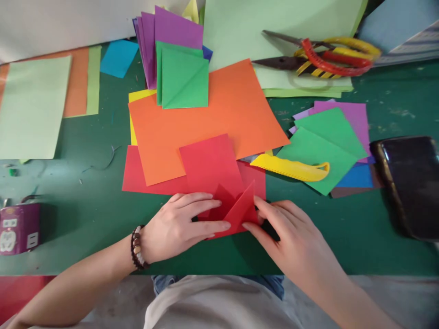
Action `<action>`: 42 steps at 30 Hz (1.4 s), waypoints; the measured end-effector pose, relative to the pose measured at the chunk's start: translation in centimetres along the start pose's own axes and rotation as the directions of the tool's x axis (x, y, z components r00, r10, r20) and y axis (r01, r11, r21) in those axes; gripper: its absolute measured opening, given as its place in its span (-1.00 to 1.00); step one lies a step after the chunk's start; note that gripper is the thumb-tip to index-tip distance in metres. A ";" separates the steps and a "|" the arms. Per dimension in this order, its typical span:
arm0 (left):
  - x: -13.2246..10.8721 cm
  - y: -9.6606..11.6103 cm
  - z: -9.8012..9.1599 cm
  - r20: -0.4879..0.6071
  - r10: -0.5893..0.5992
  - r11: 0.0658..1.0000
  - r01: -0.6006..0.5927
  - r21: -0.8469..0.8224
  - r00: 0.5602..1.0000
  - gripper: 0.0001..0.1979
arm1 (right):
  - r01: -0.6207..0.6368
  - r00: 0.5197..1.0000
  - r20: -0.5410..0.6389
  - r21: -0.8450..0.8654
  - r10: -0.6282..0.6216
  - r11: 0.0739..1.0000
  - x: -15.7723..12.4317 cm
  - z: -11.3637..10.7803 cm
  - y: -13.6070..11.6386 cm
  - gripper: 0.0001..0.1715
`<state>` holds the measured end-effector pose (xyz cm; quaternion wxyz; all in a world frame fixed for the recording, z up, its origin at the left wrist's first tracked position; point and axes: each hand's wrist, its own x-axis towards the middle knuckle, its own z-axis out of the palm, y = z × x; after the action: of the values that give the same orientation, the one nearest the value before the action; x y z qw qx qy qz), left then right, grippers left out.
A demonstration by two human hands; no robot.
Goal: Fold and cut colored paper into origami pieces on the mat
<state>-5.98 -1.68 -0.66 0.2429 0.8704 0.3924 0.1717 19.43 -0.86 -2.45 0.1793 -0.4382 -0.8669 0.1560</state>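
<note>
Fingers (212, 225) of the left hand (174, 228) lie together, pressing the folded red origami paper (233, 212) flat just below the orange sheet (206, 119), while the right hand (291, 233) pinches its raised flap, fingers slightly apart, seemingly to keep the fold aligned.

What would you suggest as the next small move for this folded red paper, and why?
I'd probably crease the raised red flap flat: the left hand pins the paper against the green mat, and the right hand sits right beside the flap, which stands up unpressed.

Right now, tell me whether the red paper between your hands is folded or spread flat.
Folded: the red paper rises in a creased triangular flap, touched by the left hand and right hand.
</note>
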 end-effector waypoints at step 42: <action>0.4 -0.2 -0.6 0.188 -0.016 0.993 -0.007 0.118 0.982 -0.58 | -0.014 1.000 0.018 -0.080 0.016 0.997 0.5 0.2 -0.5 -0.49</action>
<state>-6.13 -1.10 -0.26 0.2274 0.8947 0.3790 0.0642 18.72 -0.77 -2.28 0.1525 -0.4500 -0.8708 0.1265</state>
